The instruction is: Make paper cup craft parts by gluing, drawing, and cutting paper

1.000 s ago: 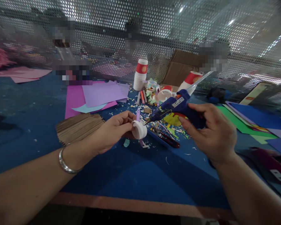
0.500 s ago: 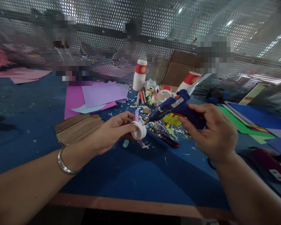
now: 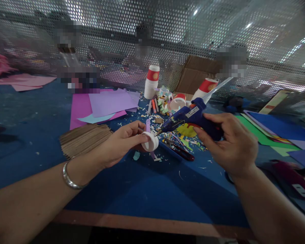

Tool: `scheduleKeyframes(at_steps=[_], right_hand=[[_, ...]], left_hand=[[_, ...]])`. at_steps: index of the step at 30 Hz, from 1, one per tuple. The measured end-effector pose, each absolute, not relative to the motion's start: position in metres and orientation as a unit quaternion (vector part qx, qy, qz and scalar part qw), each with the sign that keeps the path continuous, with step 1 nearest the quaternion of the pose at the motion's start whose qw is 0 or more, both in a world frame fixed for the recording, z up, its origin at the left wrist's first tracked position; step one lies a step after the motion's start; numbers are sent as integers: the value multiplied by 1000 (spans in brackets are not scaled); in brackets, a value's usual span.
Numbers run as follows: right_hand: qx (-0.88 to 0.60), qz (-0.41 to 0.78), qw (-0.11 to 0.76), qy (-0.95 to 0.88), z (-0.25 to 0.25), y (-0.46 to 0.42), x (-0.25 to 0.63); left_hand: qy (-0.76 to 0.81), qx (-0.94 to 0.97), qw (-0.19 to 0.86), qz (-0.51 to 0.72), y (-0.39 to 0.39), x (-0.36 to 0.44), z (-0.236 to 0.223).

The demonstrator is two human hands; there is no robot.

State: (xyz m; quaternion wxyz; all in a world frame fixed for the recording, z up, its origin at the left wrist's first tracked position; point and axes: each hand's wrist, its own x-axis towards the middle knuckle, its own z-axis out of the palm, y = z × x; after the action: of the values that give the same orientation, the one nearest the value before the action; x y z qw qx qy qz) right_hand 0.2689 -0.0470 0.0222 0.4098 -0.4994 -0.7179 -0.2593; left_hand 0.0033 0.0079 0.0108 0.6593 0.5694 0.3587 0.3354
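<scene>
L hand (image 3: 122, 143) closed on white ring-like part (image 3: 155, 145), pinched at its L edge betw. thumb & fingers, open face twd. wearer; grip on that side prob. leaves the R side free & keeps fingertips off the nozzle. Purple strip (image 3: 147, 125) stands up just behind the part; can't tell if attached. R hand (image 3: 231, 142) wrapped round handle of blue glue gun (image 3: 176, 118), nozzle slanting down-L, at or v. near the part's upper R rim; contact unclear. Clear stick (image 3: 220, 88) juts from gun's rear, up-R. Pose: both forearms angle in from lower corners, wrists raised off the surface (image 3: 152, 193), hands facing ea. other, prob. for fine aim. Bracelet (image 3: 70, 177) on L wrist. Beyond: dark-red-handled tool (image 3: 184, 152) lies below the gun, amid/near paper scraps (image 3: 189, 144); corrugated cardboard pieces (image 3: 85, 139) beside L forearm; lilac sheet (image 3: 112, 103) atop magenta one, farther L; upright cup stack (image 3: 152, 83) behind, tilted cups (image 3: 205, 88) by cardboard (image 3: 193, 73), prob. propped by the mesh panel (image 3: 117, 44). Far R: blue & green sheets (image 3: 279, 123), layered, prob. kept aside so the middle stays workable.
</scene>
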Motion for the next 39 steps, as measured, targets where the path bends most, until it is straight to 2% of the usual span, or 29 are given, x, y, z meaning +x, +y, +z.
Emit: scheduleKeyframes(at_steps=[5, 15, 28, 39], right_hand=[[-487, -271, 415, -719, 22, -46, 268], [-493, -273, 415, -714, 22, -45, 268], [-523, -176, 501, -666, 3, -36, 286], [-499, -192, 490, -689, 9, -39, 276]], left_hand=[[350, 578, 652, 345, 10, 3, 9], [330, 670, 547, 378, 8, 1, 11], [355, 443, 716, 405, 12, 5, 13], [373, 402, 745, 380, 9, 8, 14]])
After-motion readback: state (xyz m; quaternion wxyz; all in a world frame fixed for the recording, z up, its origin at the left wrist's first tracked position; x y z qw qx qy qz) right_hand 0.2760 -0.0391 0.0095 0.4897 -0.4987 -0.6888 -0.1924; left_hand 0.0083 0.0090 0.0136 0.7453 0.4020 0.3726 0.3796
